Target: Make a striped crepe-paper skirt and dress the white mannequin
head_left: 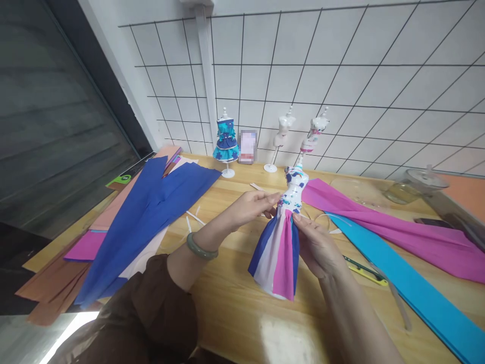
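A small dress-form mannequin [294, 189] is held upright, slightly tilted, between my hands above the table. Its white torso carries blue and teal patches. From its waist hangs a paper skirt [278, 258] in blue, pale pink and bright pink panels. At the left of the waist, my left hand [257, 206] is closed, thumb and fingers pinching the mannequin's edge; a green bangle [202, 246] circles that wrist. My right hand [312, 240] grips the waist from the right, its thumb on the top of the skirt. The fingers behind are hidden.
Blue crepe paper [151, 202] lies at left over other coloured sheets. Pink paper [386, 227] and turquoise paper [401, 273] stretch to the right, beside a yellow-green cutter [366, 271]. Behind stand a mannequin in a blue dress [226, 141], a phone [248, 146] and two white mannequins [283, 129].
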Demonstrator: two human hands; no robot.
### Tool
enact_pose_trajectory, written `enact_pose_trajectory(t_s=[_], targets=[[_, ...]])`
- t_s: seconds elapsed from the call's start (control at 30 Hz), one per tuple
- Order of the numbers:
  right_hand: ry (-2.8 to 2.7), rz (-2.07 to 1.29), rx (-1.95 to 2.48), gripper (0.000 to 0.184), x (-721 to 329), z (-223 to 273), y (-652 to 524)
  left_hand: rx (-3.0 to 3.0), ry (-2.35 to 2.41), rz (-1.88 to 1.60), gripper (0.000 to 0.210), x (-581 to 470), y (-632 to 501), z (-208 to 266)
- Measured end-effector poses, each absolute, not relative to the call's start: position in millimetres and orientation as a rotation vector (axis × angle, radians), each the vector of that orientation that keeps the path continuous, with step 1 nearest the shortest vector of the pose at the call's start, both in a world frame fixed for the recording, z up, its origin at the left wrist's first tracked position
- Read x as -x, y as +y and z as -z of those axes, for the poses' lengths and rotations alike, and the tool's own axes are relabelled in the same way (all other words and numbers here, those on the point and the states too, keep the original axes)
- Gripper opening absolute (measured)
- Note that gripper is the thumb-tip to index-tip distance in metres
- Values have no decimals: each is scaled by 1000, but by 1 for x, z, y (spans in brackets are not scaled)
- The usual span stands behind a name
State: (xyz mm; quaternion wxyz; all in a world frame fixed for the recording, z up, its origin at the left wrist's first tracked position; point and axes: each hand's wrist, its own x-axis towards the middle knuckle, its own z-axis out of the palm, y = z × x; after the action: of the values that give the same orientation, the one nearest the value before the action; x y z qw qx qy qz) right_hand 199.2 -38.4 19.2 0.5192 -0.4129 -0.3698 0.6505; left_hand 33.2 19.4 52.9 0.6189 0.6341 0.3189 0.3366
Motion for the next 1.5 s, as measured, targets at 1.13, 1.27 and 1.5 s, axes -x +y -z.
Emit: enact_pose_trajectory(t_s=[1.13, 1.27, 1.5], targets=[[-913, -1411, 1064, 25, -200, -7, -34, -1577, 731, -727, 38, -39, 15, -42], [-916, -1453, 1083, 30, -202, -7, -34, -1577, 753, -717, 35, -41, 13, -43], [-884, -1429, 1072, 26, -203, -12, -34, -1573, 781, -718, 36, -45, 10, -40]])
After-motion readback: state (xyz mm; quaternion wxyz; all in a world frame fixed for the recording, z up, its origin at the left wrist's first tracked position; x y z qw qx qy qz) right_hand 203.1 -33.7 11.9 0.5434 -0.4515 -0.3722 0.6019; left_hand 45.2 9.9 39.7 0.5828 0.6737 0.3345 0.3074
